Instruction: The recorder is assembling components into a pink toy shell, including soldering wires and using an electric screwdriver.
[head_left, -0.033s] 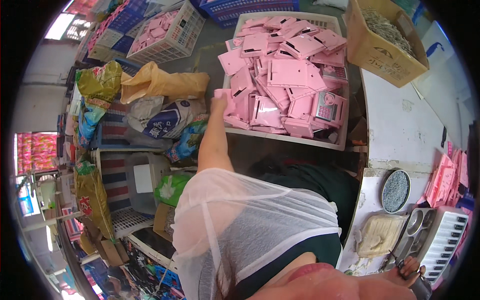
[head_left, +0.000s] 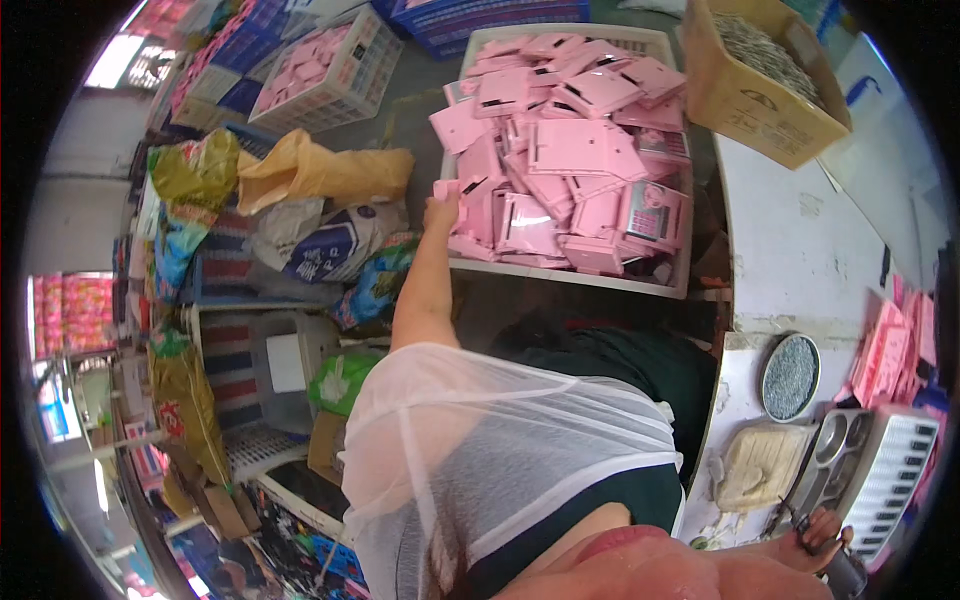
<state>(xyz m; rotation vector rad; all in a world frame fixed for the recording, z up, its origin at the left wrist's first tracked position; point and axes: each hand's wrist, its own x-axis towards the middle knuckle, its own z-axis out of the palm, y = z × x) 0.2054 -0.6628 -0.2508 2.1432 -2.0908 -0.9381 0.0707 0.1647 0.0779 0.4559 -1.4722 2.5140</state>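
Observation:
My left arm stretches out to the left rim of a large white crate (head_left: pixel 560 265) heaped with pink plastic panels (head_left: pixel 585 145). There my left hand (head_left: pixel 441 212) is closed on a pink panel (head_left: pixel 446 188), of which only a small part shows above the fingers. One panel in the heap (head_left: pixel 655 212) carries a silver keypad. At the lower right, my right hand (head_left: pixel 822 530) is wrapped round a dark power screwdriver (head_left: pixel 846 575), partly cut off by the picture's edge. Beside that hand are a metal parts tray (head_left: pixel 830 455) and a white rack with dark slots (head_left: pixel 890 480).
A cardboard box of metal parts (head_left: pixel 765 90) stands right of the crate. On the white bench lie a round dish of small screws (head_left: pixel 790 378), a yellowed block (head_left: pixel 765 468) and pink parts (head_left: pixel 885 350). Sacks (head_left: pixel 330 170) lie left; another crate (head_left: pixel 330 75) holds pink pieces.
The view has shifted slightly. Less of the pink panel shows at my left hand, which remains at the crate's left rim. My right hand keeps its place with the power screwdriver.

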